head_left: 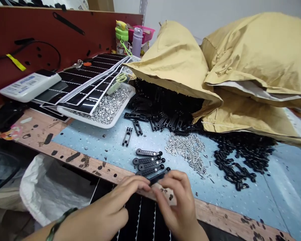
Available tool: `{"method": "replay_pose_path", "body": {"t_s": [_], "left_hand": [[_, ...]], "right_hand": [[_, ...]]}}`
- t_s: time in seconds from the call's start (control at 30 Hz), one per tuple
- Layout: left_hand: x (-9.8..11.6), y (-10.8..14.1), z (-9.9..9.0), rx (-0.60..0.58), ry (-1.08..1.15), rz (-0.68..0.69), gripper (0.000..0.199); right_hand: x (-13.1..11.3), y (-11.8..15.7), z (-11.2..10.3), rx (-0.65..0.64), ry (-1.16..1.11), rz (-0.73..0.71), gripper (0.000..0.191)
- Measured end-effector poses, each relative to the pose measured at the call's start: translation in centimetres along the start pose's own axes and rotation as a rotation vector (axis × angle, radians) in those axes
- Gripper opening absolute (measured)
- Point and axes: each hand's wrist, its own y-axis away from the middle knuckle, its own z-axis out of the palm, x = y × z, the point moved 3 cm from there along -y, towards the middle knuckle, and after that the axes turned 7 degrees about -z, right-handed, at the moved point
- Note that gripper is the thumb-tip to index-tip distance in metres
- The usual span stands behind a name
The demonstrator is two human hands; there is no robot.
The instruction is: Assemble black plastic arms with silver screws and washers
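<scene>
At the table's front edge, a slim black plastic arm (160, 176) with a round knob at its far end sits tilted at the fingertips of both hands. My left hand (120, 197) has its fingers pressed together at the arm's near end, thumb tucked below. Bent in a pinch, my right hand (179, 197) touches the same arm from the right; its fingertips partly hide the near side. Just beyond lie several similar black arms (149, 160) in a row, each with a patterned face and a silver rivet. A black forked link (127, 136) lies farther left.
Loose silver rivets (197, 155) and washers (174, 144) are heaped mid-table, with small black parts (237, 167) to the right. Large paper sacks (175, 57) spill black links behind. A white tray (107, 125) of metal bits holds scissors (116, 83). A white sack (37, 187) hangs below.
</scene>
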Motion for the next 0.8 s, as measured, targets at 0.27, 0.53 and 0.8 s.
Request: {"method": "replay_pose_path", "body": {"t_s": [0.27, 0.53, 0.8], "left_hand": [[-0.8, -0.3, 0.0, -0.267, 0.538, -0.144, 0.092], [-1.2, 0.3, 1.6, 0.175, -0.167, -0.034, 0.05], [-0.8, -0.4, 1.9, 0.191, -0.238, 0.029, 0.04]], "right_hand": [[-3.3, -1.5, 0.8, -0.083, -0.106, -0.336, 0.02], [3.4, -0.9, 1.7, 0.028, -0.429, 0.611, 0.021], [4.4, -0.8, 2.9, -0.001, -0.404, 0.638, 0.021]]}}
